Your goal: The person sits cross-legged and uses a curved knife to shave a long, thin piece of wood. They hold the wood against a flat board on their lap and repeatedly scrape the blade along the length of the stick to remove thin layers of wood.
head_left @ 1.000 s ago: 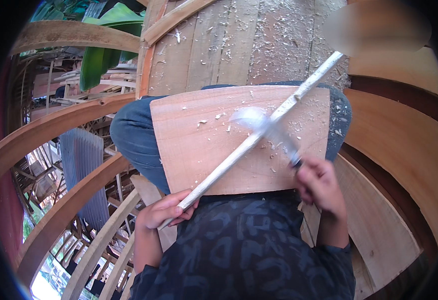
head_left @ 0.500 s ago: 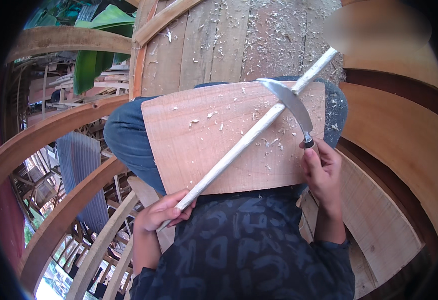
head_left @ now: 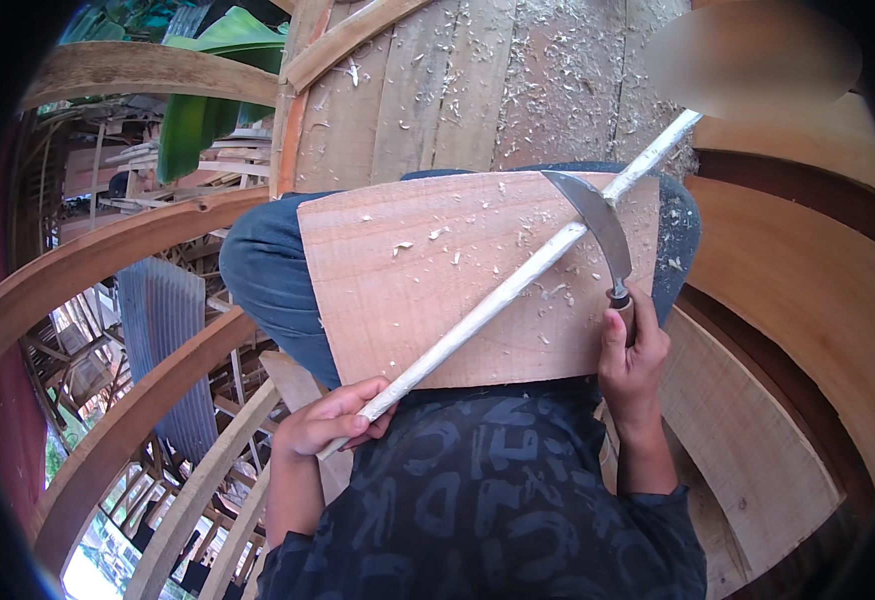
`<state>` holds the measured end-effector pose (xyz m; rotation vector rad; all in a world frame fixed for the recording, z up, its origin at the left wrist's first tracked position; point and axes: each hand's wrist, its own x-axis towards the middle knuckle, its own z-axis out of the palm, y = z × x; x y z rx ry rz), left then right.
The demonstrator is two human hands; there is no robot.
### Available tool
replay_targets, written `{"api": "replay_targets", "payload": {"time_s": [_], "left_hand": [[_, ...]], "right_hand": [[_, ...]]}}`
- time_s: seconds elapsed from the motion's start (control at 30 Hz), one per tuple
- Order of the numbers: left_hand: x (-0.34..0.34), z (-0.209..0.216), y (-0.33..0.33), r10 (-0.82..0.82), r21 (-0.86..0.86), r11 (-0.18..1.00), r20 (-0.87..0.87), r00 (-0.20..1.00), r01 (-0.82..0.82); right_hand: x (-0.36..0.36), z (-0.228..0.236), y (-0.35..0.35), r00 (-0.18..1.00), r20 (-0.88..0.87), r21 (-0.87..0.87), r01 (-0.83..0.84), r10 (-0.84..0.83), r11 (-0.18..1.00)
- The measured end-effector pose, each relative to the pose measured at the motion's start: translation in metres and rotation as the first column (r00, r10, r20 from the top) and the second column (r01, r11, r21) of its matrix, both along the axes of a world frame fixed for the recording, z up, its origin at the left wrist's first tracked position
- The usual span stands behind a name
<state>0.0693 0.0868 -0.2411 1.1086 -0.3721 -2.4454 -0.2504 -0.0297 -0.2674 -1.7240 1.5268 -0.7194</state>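
Note:
My left hand (head_left: 336, 420) is closed round the near end of a long pale wooden stick (head_left: 488, 308). The stick slants away to the right across a wooden board (head_left: 408, 270) lying on my lap. In my right hand (head_left: 635, 350) is the short handle of a sickle (head_left: 601, 224), gripped near the board's right edge. Its curved metal blade lies across the stick toward the stick's far end, with the tip pointing to the upper left. Small pale shavings (head_left: 555, 292) are scattered over the board.
Plank flooring (head_left: 458, 90) strewn with shavings spreads ahead. Curved wooden beams (head_left: 148, 235) run along the left, with a corrugated sheet (head_left: 166, 340) and stacked timber beyond them. Wide boards (head_left: 788, 250) line the right side. A green leaf (head_left: 198, 120) hangs at the upper left.
The sickle blade has turned, and its face looks darker now. My right hand has shifted slightly toward me. The whole view has moved a little, and the stick stays in my left hand.

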Motion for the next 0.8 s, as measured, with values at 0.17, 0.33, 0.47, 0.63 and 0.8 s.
{"api": "replay_targets", "payload": {"time_s": [0.17,0.33,0.47,0.63,0.8], "left_hand": [[-0.005,0.002,0.001,0.041,0.012,0.999,0.006,0.999,-0.041],[-0.002,0.002,0.001,0.057,0.016,0.998,-0.046,0.997,-0.056],[-0.003,0.007,0.002,0.099,0.053,0.994,-0.064,0.993,-0.096],[-0.006,0.011,0.013,0.196,0.220,0.965,-0.234,0.952,-0.145],[0.004,0.010,0.009,0.143,0.153,0.982,-0.210,0.967,-0.112]], "right_hand": [[0.002,0.004,-0.002,0.998,-0.068,0.018,-0.015,0.016,1.000],[0.011,0.009,-0.013,0.998,-0.062,0.005,-0.026,0.026,1.000],[0.011,0.009,-0.017,0.996,-0.082,0.039,-0.029,0.032,0.999],[0.003,0.008,-0.033,0.968,-0.248,-0.201,-0.085,0.033,0.976],[0.006,0.059,-0.044,0.984,-0.056,0.219,-0.153,0.169,0.964]]}}
